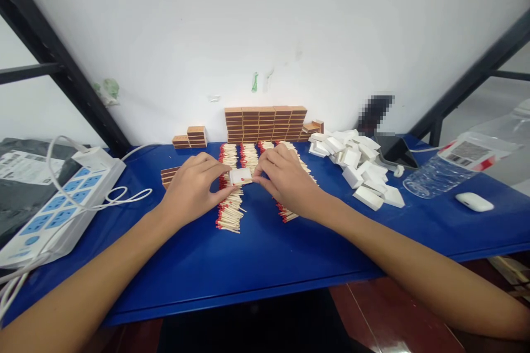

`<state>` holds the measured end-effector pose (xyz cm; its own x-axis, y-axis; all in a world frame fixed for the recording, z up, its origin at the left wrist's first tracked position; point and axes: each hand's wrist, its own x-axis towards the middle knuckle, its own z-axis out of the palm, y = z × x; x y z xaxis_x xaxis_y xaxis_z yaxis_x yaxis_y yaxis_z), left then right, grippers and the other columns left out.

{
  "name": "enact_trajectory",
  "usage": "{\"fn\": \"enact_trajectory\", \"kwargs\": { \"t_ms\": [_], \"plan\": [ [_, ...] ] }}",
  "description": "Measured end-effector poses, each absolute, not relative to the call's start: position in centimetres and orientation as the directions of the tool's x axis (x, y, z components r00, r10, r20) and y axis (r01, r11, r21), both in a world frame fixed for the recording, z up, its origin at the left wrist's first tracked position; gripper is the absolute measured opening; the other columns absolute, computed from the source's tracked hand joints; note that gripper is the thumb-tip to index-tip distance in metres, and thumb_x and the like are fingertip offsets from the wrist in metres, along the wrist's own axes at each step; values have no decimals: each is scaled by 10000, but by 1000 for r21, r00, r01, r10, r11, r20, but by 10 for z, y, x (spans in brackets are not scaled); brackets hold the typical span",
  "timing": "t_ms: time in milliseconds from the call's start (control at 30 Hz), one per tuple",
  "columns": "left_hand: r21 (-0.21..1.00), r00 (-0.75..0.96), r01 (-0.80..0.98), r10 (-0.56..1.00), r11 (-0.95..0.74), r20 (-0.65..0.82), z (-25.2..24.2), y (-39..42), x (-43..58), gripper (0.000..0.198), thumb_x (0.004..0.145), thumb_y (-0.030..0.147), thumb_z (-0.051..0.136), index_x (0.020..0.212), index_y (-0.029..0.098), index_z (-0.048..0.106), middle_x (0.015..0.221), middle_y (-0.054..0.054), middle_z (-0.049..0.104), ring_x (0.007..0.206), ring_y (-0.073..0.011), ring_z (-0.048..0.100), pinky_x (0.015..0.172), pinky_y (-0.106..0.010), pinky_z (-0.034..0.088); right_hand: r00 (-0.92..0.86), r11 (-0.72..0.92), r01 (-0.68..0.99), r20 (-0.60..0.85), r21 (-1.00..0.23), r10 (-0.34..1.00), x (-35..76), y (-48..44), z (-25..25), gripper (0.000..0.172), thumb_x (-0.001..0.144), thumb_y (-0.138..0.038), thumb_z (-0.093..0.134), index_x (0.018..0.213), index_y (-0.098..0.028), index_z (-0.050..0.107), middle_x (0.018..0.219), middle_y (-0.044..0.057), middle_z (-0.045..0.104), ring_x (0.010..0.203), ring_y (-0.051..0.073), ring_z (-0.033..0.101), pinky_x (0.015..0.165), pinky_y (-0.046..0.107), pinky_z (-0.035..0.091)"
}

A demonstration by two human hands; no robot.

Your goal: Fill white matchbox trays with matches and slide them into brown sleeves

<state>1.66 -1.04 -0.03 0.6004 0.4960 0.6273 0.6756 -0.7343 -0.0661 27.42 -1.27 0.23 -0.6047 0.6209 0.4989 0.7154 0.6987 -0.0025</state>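
Observation:
A small white matchbox tray [240, 175] is pinched between my left hand [194, 186] and my right hand [285, 179], just above rows of red-tipped matches [230, 214] laid out on the blue table [256, 253]. Both hands have their fingers curled round the tray's ends. A match seems to lie on the tray's right edge. More matches [249, 153] lie behind the hands, partly hidden by them.
Brown matchbox sleeves are stacked against the wall [265, 123], with a smaller stack [191, 137] to the left. A heap of white trays [359, 165] lies to the right, by a phone [396, 150], a plastic bottle [439, 172] and an earbud case [474, 201]. A power strip [62, 198] with cables sits on the left.

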Motion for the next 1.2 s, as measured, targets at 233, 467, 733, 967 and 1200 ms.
{"fn": "enact_trajectory", "kwargs": {
  "t_ms": [233,467,733,967,1200],
  "plan": [
    [-19,632,616,480,-788,609,0,-19,26,272,985,371,734,1136,145,743,992,-99,780,978,-273,677,873,-432,543,-615,724,690,527,-1,586,268,-19,-2,237,1097,-286,517,1022,-174,712,1087,136,668,1027,281,470,874,423,353],
    [-38,554,706,518,-707,652,3,-7,10,315,964,434,748,1112,156,771,996,-111,790,942,-292,678,864,-450,555,-580,682,730,488,-44,652,280,-7,-1,223,1077,-276,551,1037,-191,754,1101,126,659,1056,285,461,905,433,343],
    [-49,545,719,518,-693,659,1,-2,6,293,958,416,756,1098,159,768,1000,-110,789,944,-292,687,887,-448,558,-631,679,733,340,-34,698,281,3,-14,119,1018,-213,654,1028,-167,763,1133,135,647,1114,293,468,929,427,353],
    [-44,560,713,530,-700,636,1,-3,7,327,972,456,731,1098,156,764,998,-109,789,938,-291,684,875,-449,562,-669,699,715,308,19,676,281,2,-15,177,1062,-227,567,983,-158,709,1110,142,648,1099,294,463,902,419,346],
    [-41,561,712,533,-701,634,2,-5,9,308,953,434,760,1095,161,766,995,-109,787,945,-290,688,865,-438,562,-678,698,715,293,48,674,280,-2,-12,195,1077,-217,509,1000,-150,676,1120,156,657,1089,301,467,897,427,350]
  ]
}}
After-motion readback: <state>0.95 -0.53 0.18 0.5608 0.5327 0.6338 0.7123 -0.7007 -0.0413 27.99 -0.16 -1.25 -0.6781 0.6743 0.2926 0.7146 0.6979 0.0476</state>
